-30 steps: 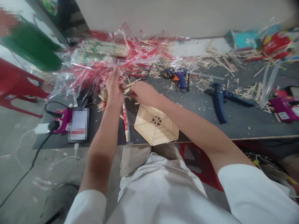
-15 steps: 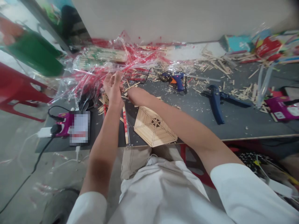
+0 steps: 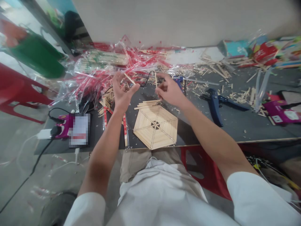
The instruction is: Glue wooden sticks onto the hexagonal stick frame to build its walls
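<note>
A wooden stick [image 3: 129, 78] is held between the thumb and fingers of my left hand [image 3: 121, 94], slanting above the table. My right hand [image 3: 171, 91] pinches another short wooden stick [image 3: 155, 79], which stands nearly upright. Below and between my hands, a hexagonal panel [image 3: 166, 127] of glued sticks lies flat by the table's front edge, with a small spoked opening at its middle. Several loose sticks [image 3: 147, 104] lie along its far side. Just beyond my right hand is a blue glue gun [image 3: 179, 82], partly hidden by that hand.
Blue-handled cutters [image 3: 215, 108] lie to the right among stick offcuts [image 3: 244, 95]. Plastic wrappers and bundled sticks [image 3: 103, 59] heap up at the back left. A phone [image 3: 80, 130] and a purple power strip [image 3: 63, 125] sit front left. A red stool [image 3: 21, 91] stands beyond.
My hands have come apart, the right one moving rightward and off the panel, which now shows whole. A stick is now visible in each hand.
</note>
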`<state>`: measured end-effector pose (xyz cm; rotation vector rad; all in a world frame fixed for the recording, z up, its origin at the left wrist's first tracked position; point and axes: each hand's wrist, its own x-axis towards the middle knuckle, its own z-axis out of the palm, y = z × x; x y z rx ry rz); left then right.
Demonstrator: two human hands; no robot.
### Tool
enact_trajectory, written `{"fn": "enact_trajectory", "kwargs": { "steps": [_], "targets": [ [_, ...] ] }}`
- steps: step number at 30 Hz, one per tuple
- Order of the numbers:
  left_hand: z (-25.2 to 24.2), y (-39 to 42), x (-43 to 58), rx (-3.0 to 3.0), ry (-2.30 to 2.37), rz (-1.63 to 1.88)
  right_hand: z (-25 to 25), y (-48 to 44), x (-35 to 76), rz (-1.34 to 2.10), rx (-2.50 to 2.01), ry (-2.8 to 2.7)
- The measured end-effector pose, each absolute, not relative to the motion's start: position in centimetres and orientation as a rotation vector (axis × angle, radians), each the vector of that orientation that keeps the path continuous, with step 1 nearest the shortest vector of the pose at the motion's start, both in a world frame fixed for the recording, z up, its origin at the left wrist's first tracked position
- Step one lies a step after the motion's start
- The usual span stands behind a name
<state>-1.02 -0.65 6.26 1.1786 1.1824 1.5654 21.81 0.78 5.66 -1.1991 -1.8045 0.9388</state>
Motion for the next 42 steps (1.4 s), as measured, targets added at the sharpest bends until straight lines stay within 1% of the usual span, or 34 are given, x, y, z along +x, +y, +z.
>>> {"fn": "enact_trajectory", "kwargs": {
  "steps": [2, 8, 13, 18, 23, 31, 35, 42],
  "targets": [
    [6.0, -0.9, -0.7, 1.346, 1.175, 1.540, 5.0, 0.3, 22.5, 0.966, -1.173, -1.710],
    [4.9, -1.2, -0.3, 1.575, 1.121, 1.242, 3.6, -0.2, 22.8, 1.037, -1.132, -1.531],
    [5.1, -1.7, 0.2, 1.695, 1.101, 1.162, 4.1, -1.0, 22.6, 1.054, -1.100, -1.464],
    [5.6, -2.2, 0.6, 1.558, 1.087, 1.178, 4.7, -1.8, 22.1, 1.107, -1.121, -1.482],
    [5.8, -2.3, 0.8, 1.386, 1.096, 1.199, 4.6, -1.9, 21.9, 1.069, -1.177, -1.519],
    [5.8, -2.4, 0.9, 1.484, 1.073, 1.163, 3.3, -1.5, 21.0, 1.118, -1.101, -1.485],
    [5.7, -2.3, 0.7, 1.519, 1.057, 1.153, 2.8, -1.5, 20.7, 1.035, -1.145, -1.473],
    [5.9, -2.4, 0.8, 1.253, 1.068, 1.184, 3.1, -1.9, 20.5, 0.896, -1.239, -1.620]
  ]
}}
